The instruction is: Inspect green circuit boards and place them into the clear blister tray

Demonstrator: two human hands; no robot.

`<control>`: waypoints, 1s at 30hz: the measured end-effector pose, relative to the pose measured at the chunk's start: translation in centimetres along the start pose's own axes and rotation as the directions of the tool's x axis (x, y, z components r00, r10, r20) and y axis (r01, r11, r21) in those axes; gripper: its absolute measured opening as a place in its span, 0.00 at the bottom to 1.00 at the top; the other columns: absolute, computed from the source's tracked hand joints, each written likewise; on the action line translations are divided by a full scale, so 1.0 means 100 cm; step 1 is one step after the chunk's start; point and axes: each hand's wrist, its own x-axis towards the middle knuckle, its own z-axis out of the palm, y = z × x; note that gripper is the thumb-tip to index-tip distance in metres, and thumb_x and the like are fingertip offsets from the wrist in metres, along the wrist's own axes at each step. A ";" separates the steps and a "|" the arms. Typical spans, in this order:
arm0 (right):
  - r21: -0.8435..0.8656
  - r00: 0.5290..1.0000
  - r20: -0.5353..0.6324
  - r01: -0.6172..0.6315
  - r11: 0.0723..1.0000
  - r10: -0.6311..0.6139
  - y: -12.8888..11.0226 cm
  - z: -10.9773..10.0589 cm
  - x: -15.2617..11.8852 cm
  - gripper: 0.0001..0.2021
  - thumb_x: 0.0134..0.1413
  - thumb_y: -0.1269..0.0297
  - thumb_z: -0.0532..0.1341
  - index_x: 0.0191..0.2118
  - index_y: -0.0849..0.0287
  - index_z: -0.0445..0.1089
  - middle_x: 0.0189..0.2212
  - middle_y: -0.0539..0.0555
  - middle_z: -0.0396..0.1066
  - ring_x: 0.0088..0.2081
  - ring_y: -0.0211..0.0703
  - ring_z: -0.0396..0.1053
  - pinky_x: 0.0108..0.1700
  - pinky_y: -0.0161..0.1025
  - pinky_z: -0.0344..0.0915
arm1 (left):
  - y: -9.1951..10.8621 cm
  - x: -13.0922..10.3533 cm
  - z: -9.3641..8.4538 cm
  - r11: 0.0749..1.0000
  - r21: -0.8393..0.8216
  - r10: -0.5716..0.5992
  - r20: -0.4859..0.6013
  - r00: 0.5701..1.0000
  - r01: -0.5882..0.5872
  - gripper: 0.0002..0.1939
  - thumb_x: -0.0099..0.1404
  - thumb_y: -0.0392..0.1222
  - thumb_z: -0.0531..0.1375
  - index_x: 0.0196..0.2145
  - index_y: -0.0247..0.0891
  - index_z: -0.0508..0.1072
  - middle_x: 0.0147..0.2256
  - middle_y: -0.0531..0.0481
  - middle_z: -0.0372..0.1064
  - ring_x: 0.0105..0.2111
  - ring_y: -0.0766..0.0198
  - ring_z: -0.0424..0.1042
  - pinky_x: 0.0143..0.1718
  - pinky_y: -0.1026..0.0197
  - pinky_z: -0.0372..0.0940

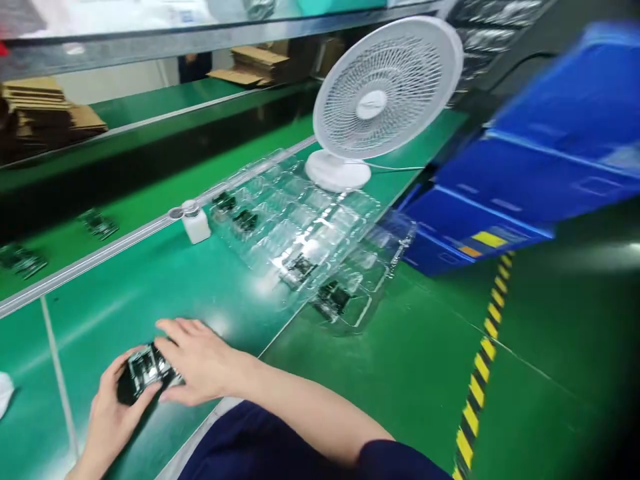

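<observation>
Low over the green bench, a small dark circuit board assembly [143, 368] is held between both my hands. My left hand [114, 405] grips its left side, thumb along the near edge and fingers behind. My right hand [196, 363] closes on its right side, covering that end. Farther right, a clear plastic tray [280, 233] holds several similar dark boards in its pockets. Another clear tray [373, 267] lies partly beneath it, past the bench edge, with a dark board [331, 299] in it.
A white fan [340, 170] stands behind the trays. A small white bottle [196, 225] sits by the metal rail [100, 255]. Beyond the rail, boards [99, 224] lie on the green belt. Blue bins [480, 220] are stacked at right, near yellow-black floor tape [481, 373].
</observation>
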 end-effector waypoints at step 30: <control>-0.207 0.339 -0.505 -0.940 0.270 0.793 0.141 -0.179 -0.019 0.22 0.65 0.48 0.56 0.52 0.62 0.73 0.50 0.61 0.72 0.52 0.54 0.70 0.51 0.44 0.65 | -0.039 0.068 -0.017 0.886 0.301 0.393 -0.084 0.916 -0.353 0.22 0.72 0.52 0.47 0.44 0.34 0.73 0.46 0.37 0.74 0.48 0.49 0.71 0.49 0.44 0.66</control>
